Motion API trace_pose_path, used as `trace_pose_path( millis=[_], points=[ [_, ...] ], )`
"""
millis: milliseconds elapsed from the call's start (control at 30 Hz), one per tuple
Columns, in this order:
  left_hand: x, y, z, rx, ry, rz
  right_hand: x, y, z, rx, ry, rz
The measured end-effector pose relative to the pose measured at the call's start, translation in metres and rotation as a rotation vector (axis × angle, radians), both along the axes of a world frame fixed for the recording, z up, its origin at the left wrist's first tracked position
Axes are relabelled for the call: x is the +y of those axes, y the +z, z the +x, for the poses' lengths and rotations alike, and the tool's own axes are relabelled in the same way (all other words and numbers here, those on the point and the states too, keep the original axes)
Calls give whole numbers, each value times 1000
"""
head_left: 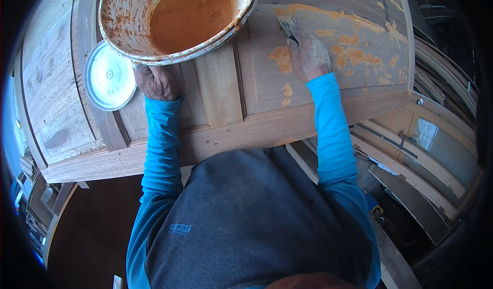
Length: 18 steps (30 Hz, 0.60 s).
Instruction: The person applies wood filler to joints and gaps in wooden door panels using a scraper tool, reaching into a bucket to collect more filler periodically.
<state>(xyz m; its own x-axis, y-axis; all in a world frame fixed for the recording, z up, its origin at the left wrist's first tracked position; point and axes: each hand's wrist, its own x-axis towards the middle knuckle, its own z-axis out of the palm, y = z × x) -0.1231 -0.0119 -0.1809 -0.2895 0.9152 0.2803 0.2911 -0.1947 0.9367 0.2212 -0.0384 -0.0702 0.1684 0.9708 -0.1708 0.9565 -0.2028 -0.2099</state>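
Note:
A wooden panelled door lies flat in front of me, smeared with patches of orange filler on its right side. My right hand is closed round a putty knife, its blade pointing up and left over the wood by the filler. At the upper left, my left hand is curled at the near rim of a bucket coated with filler; the rim covers part of its fingers. Orange-brown filler fills the bottom of the bucket.
Left of my left hand a round white lid rests on the door, partly beneath the bucket. Long boards are stacked beyond the door's right end. Lower right stand wooden frames; a brown surface is below left.

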Motion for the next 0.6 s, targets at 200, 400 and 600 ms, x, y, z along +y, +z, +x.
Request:
trace_pose_path(
  millis=[200,400,600],
  points=[
    [4,12,9,108,19,37,4,12,15,77,-72,15],
    [3,19,11,143,35,14,15,23,23,67,-53,-57],
    [26,91,13,-534,-52,-97,3,-4,42,62,-3,56]
  ],
)
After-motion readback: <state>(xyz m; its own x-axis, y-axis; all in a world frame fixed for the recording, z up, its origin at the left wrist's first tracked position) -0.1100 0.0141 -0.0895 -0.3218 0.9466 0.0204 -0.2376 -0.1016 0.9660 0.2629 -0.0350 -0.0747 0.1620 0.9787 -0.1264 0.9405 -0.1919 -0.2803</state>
